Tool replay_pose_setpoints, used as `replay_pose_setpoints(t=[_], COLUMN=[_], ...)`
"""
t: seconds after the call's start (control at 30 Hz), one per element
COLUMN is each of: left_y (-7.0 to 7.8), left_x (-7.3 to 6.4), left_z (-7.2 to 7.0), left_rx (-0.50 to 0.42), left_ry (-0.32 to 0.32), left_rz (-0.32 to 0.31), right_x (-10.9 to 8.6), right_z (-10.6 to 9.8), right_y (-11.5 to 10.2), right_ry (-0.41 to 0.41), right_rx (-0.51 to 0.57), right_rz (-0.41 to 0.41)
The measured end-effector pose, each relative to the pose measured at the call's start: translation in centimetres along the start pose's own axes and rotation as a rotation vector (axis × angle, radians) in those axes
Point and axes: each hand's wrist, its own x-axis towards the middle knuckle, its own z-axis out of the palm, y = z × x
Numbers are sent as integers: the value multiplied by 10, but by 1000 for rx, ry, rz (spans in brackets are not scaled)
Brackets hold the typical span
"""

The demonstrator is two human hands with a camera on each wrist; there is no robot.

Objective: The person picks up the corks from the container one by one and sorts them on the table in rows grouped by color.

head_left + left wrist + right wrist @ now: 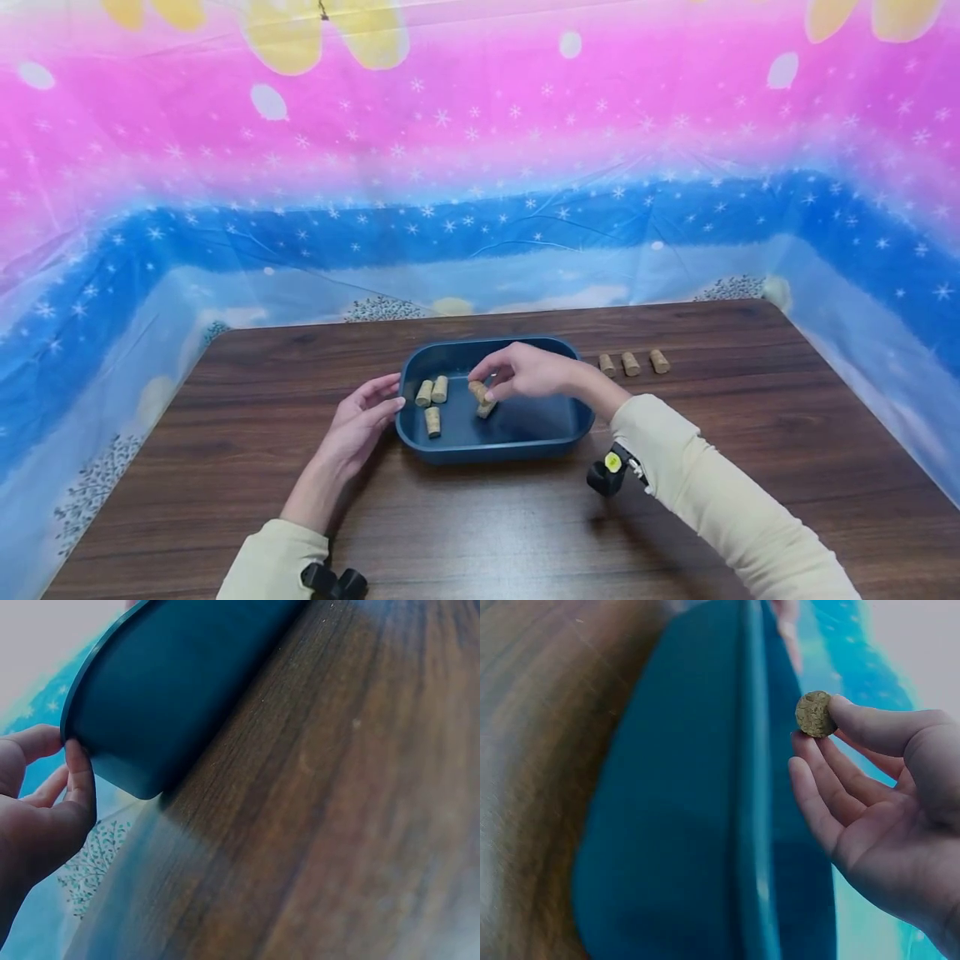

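A dark blue tray (480, 454) with rounded corners stands on the table. My left hand (363, 421) holds its left end by the rim, thumb and fingertips at the edge in the left wrist view. Over the inside of the tray, my right hand (528, 371) pinches a cork (814, 714) between thumb and fingers; its round end shows in the right wrist view. Just beneath the held cork, another cork (486, 409) lies in the tray, partly covered. Three more corks, one of them nearest the front (432, 422), are in the tray's left part.
Right of the tray, three corks sit in a row on the brown wooden table (300, 375), among them the middle cork (630, 364). A pink and blue cloth (480, 217) with snowflakes hangs around the table's back and sides.
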Motion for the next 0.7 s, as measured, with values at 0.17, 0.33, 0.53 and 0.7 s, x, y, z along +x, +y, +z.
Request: replay_pose_setpoints(t=[0.17, 0.33, 0.53, 0.7], left_y=[-1, -3, -4, -3], left_x=[1, 2, 2, 2], left_z=[1, 1, 0, 1], left_rx=[-17, -40, -56, -57], left_ry=[7, 14, 15, 10], left_rz=[3, 11, 20, 25], right_x=[-9, -19, -30, -42], right_z=[-18, -30, -36, -44], right_y=[7, 19, 35, 44], right_ry=[87, 152, 220, 303], right_rx=[19, 28, 28, 27], right_rz=[5, 13, 35, 55])
